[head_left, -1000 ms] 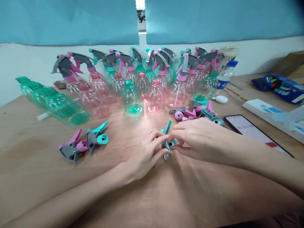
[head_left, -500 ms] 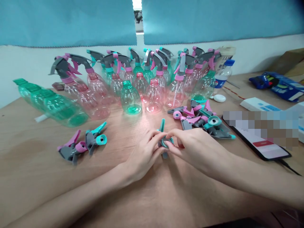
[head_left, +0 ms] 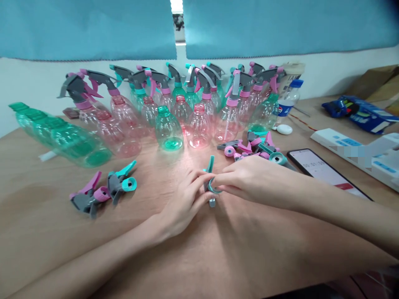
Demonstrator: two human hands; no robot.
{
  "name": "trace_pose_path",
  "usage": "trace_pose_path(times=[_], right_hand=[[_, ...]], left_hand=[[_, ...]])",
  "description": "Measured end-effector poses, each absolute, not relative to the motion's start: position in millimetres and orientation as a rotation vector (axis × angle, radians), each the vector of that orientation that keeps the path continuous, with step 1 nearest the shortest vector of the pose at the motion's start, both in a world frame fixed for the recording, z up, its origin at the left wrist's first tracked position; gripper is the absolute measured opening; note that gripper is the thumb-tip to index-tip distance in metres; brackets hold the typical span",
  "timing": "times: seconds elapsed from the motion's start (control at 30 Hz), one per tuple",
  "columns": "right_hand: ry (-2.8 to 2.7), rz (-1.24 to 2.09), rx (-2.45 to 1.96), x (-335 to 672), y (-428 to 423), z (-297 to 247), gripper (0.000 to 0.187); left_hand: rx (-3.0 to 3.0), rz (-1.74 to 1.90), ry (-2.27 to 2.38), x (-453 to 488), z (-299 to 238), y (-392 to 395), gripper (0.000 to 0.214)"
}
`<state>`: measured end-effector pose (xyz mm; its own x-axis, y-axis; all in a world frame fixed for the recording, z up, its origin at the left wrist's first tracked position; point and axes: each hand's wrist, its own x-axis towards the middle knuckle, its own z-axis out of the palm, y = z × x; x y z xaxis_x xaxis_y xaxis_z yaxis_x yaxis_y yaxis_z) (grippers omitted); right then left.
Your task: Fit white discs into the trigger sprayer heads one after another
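Observation:
Between the fingers of my left hand (head_left: 187,201) is a trigger spray head (head_left: 212,202), grey with a turquoise trigger and collar, its collar opening turned up. My right hand (head_left: 249,178) has its fingertips pressed together at the collar's mouth; whatever they pinch is hidden. Two loose spray heads lie to the left, a pink and grey one (head_left: 89,197) and a turquoise and grey one (head_left: 120,182). Beyond my right hand sits a pile of spray heads (head_left: 255,143), partly covered by that hand.
Open bottles, among them a green bottle (head_left: 170,133) and a pink bottle (head_left: 199,128), stand ahead. Several bottles with spray heads (head_left: 205,89) fill the back. Green bottles (head_left: 81,143) lie nested at left. A phone (head_left: 327,172), power strip (head_left: 339,143) and blue packet (head_left: 358,112) are at right.
My right hand has turned over the collar, so its back faces up more and its fingertips reach the opening. My left hand keeps its grip. The view has shifted slightly.

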<state>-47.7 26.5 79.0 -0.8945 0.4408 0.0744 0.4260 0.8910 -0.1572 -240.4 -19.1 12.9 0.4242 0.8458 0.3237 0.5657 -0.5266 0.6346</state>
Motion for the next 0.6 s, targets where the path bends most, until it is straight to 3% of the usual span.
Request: trace_pose_path(times=[0.2,0.4,0.5,0.6], right_hand=[[-2.987,0.151,-0.603,-52,35,75,0.020],[-2.717,0.104,-1.001,-65,19,63,0.011],[-2.641,0.263,-1.124,-63,18,65,0.010],[-2.707,0.549,-0.962,-52,23,73,0.013]], left_hand=[[2.129,0.860,1.266,-240,16,-19,0.024],[2.094,0.927,1.241,-240,16,-18,0.016],[1.997,0.993,1.258,-240,15,-19,0.021],[1.897,1.056,1.233,-241,13,-20,0.026]])
